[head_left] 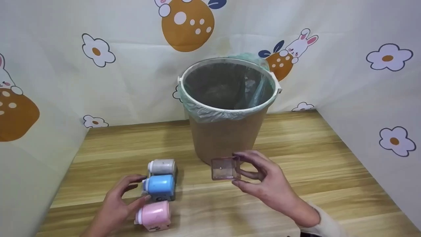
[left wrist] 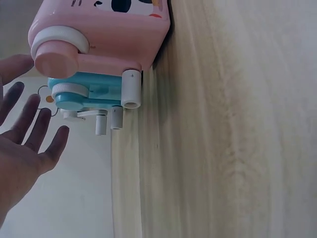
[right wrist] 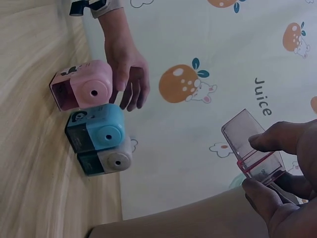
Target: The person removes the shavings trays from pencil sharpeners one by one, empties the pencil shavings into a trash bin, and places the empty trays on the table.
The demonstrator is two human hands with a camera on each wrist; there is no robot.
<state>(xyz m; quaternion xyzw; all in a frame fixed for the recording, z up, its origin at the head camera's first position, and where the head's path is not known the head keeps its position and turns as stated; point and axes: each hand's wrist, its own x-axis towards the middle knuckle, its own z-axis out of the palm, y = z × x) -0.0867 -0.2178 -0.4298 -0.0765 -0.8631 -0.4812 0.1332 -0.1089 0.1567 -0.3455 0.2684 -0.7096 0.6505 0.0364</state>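
Three crank pencil sharpeners stand in a row on the left of the table: pink (head_left: pixel 158 212) at the front, blue (head_left: pixel 161 184) in the middle, pale grey (head_left: pixel 164 166) behind. My right hand (head_left: pixel 271 186) pinches a clear shavings drawer (head_left: pixel 221 170) between thumb and fingers, in front of the bin. In the right wrist view the pink sharpener (right wrist: pixel 91 84) has an open slot low in its body, while dark drawers fill that place in the other two. My left hand (head_left: pixel 115 204) hovers beside the cranks with fingers spread and relaxed, holding nothing.
A brown bin (head_left: pixel 227 138) lined with a thin greenish bag (head_left: pixel 210 115) stands at the back centre, its mouth open upward. Printed cloth (head_left: pixel 131 75) hangs behind and along both sides of the wood-grain table (head_left: pixel 315 164).
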